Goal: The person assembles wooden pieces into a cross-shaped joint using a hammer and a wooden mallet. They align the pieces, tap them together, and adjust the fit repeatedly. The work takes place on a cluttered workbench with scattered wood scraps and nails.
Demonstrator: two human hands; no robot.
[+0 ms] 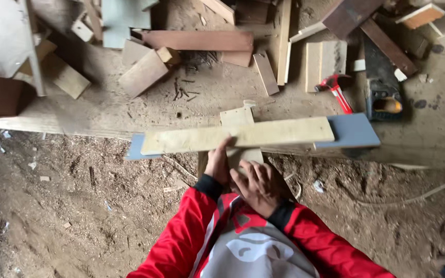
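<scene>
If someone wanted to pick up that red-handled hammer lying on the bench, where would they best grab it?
By the red handle, coming from above on the near side. The hammer lies flat, its handle slanting toward the bench edge with bare benchtop either side; its head end sits close to a pale board.

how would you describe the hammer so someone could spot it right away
Start at the long pale plank lying crosswise in front of the hands, then look past its right end onto the dusty workbench. The hammer lies there beside a handsaw, the only bright red-handled thing among bare wood offcuts.
</scene>
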